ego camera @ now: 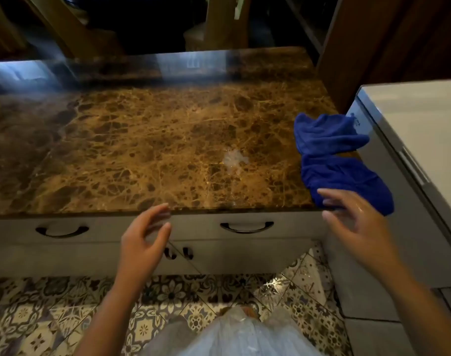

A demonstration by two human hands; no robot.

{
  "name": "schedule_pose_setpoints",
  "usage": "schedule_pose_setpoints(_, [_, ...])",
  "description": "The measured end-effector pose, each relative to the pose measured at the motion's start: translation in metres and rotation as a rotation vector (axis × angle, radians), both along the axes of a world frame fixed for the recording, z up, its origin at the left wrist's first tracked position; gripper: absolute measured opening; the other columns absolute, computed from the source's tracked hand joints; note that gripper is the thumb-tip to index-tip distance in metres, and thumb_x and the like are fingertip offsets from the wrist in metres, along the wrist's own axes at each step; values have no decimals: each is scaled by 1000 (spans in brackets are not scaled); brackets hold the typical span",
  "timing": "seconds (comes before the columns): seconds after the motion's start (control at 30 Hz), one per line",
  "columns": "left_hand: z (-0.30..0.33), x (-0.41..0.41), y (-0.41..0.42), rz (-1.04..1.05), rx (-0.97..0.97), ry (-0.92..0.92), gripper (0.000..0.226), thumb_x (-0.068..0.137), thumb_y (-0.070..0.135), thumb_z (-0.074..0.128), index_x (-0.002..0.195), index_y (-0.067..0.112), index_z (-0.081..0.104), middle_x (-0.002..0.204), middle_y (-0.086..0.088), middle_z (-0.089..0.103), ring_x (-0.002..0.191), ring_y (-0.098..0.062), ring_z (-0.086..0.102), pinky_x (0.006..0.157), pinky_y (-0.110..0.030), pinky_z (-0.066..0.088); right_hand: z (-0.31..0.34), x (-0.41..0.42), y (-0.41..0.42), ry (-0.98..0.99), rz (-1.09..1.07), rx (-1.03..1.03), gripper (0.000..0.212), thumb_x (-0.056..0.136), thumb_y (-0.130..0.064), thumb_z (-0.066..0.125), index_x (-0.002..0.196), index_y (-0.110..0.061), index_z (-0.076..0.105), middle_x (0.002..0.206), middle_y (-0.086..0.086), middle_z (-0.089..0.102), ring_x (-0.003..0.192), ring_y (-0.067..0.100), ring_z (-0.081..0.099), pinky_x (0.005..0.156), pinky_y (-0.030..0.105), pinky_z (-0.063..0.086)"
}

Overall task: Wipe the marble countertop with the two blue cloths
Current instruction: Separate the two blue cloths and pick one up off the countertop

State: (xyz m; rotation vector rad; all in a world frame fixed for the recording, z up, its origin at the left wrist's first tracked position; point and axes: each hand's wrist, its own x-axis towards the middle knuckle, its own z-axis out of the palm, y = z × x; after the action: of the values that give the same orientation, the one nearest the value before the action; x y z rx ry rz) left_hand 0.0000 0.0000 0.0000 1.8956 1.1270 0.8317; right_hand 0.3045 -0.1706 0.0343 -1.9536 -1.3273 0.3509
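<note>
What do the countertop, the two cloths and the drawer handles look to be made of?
Countertop: polished brown marble, veined and reflective. Blue cloths: soft, fuzzy fabric, probably microfibre, crumpled in folds. Drawer handles: dark, thin, likely metal, though unclear.

Single head-worn wide view, looking forward and down, close over the marble countertop [147, 140]

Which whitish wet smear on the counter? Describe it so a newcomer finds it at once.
Start at the brown veined marble countertop. Look right of centre, toward the crumpled blue cloths. The pale cloudy smear lies just left of them, the only whitish patch on the stone.
</note>
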Motion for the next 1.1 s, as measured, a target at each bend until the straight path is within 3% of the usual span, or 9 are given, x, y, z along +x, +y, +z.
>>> schedule_pose_setpoints(0.1, [11,12,27,-62,303,173,33,87,13,58,120,15,54,115,-1,59,107,-10,55,90,-25,47,0,36,14,-348,24,-107,45,85,-35,51,126,-19,50,130,10,52,121,29,43,99,45,36])
schedule_pose_setpoints(0.17, [17,21,49,-96,352,291,36,87,13,57,123,12,53,123,-7,57,112,-19,52,93,-32,43,-3,59,23,-446,43,-237,49,86,-30,60,131,-21,46,139,14,44,129,35,34,99,58,36])
schedule_pose_setpoints(0.3, [11,26,85,-153,419,519,46,88,30,52,131,12,47,135,-15,49,124,-31,44,102,-49,36,-9,80,27,-553,129,-384,55,87,-33,57,137,-31,34,148,8,33,136,30,24,104,53,32])
schedule_pose_setpoints(0.47, [-2,26,111,-161,359,690,66,81,59,26,138,28,36,149,-10,33,140,-24,21,110,-57,9,-4,86,32,-534,187,-468,52,87,-38,56,135,-34,37,147,3,34,134,26,26,104,49,33])
schedule_pose_setpoints(0.7, [-10,25,115,-126,374,688,67,80,63,21,138,33,35,150,-5,33,140,-20,20,112,-57,10,-8,83,28,-563,231,-358,53,73,-20,75,122,-25,56,128,10,55,115,35,48,84,58,48])
schedule_pose_setpoints(0.83, [-11,25,115,-121,383,672,65,80,63,23,137,34,36,149,-5,34,140,-20,22,112,-57,11,-9,79,27,-545,218,-257,42,67,-6,78,106,-18,66,107,6,64,97,32,56,75,45,51])
schedule_pose_setpoints(0.93, [-12,25,116,-117,382,658,66,80,63,23,137,33,36,149,-4,34,140,-20,22,112,-57,11,-3,78,34,-441,188,-226,36,69,3,73,100,-12,68,100,8,66,92,31,58,78,35,41])
schedule_pose_setpoints(1.1, [-11,25,115,-102,379,663,66,80,63,23,137,34,36,150,-3,34,140,-18,21,113,-57,12,40,74,54,-63,25,-51,35,79,7,63,109,-11,63,101,1,60,100,22,54,86,34,40])
